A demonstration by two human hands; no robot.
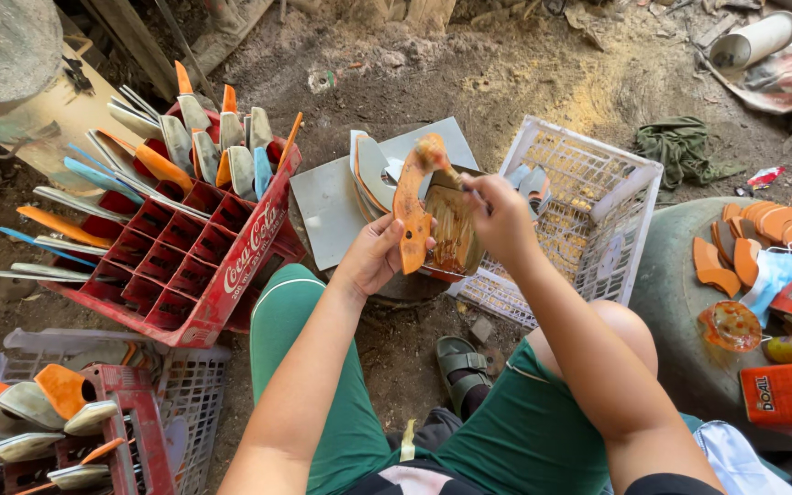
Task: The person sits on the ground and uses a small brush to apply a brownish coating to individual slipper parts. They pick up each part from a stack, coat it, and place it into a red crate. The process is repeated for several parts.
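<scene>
Nearest the camera: the seated person's green-clad legs (323,385) and both bare forearms, reaching forward over dirt ground (469,82).

Far left, low: a pale plastic basket (190,394) holding a small red crate with curved blades, some with orange handles (61,390). Above it, a red compartmented bottle crate (203,247) sits tilted, its upper cells stocked with blades standing on end, orange and blue handles mixed; several more blades (57,225) lie across its left edge.

Centre: the left hand (379,257) is closed around the lower end of an orange curved knife handle (411,206), held upright over a grey flat board (327,206). The right hand (499,215) is pinched narrow on a thin brush (463,180), whose tip touches the upper part of the handle. Just behind the handle sits a small container of brown-orange liquid (456,229). Finished metal blades (370,170) are stacked on the board, beside the handle.

Right of centre: a white plastic basket (616,183), mostly bare, with a few pieces at its near-left corner. A sandalled foot (462,367) rests on the ground below it.

Far right: a round grey surface (680,293) carrying loose orange handle pieces (763,234), a blue face mask (770,275), an orange-stained lid (731,325) and orange cartons (786,394). A green cloth (685,147) lies on the ground beyond.
</scene>
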